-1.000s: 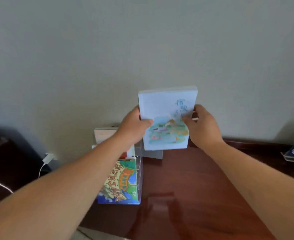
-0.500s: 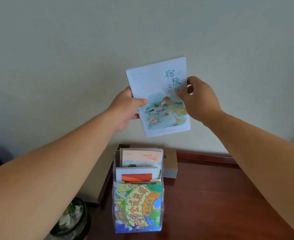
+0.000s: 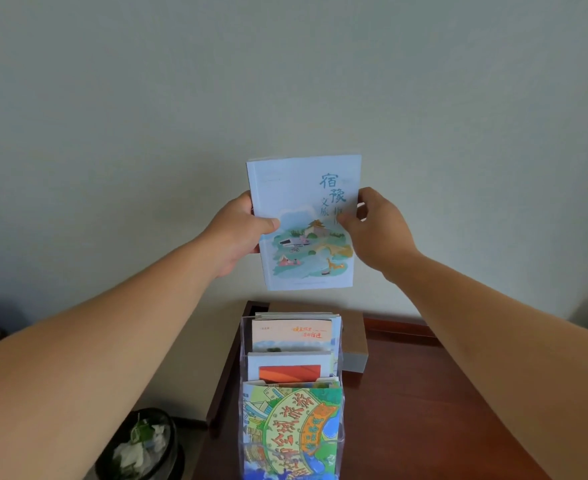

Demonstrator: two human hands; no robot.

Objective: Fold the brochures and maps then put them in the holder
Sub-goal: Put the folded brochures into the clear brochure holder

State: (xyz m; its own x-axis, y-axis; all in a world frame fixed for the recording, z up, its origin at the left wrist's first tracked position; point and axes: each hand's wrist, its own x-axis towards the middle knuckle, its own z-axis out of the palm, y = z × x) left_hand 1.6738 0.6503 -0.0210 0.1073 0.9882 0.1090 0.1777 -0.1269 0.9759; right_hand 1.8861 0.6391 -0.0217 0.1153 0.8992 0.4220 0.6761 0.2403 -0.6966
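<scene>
brochure [image 3: 303, 202] above holder [image 3: 290, 403], between both hands.

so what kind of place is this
Probably a hotel room or visitor desk, though I can't be sure: a clear acrylic tiered holder filled with tourist brochures stands on a polished reddish-brown wooden table against a plain pale wall.

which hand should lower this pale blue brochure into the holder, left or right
Probably the left. The left hand wraps the pale blue brochure's edge with its thumb across the cover; the right hand pinches the other edge. The clear holder sits directly below.
</scene>
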